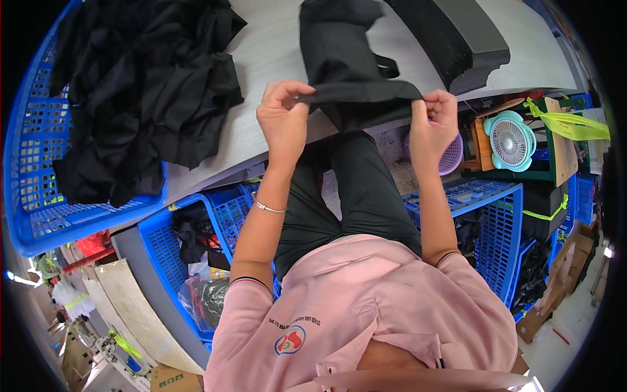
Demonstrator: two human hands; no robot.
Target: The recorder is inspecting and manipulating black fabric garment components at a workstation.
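Note:
A black fabric piece (356,99) is stretched between my two hands at the table's near edge. My left hand (285,117) pinches its left end between thumb and fingers. At the right end, my right hand (434,123) pinches it the same way. Part of the cloth lies on the grey table (261,46), and part hangs over the edge above my lap. A small black loop shows on its right side. To the right lies a neat stack of flat black pieces (450,39). On the left, a big heap of loose black cloth (150,91) spills over a blue basket.
The blue plastic basket (29,189) stands against the table's left side. Below are another blue crate (166,255) with bagged items and a blue crate (493,248) at my right. A turquoise fan (511,141) and a purple basket (452,157) sit beyond my right arm.

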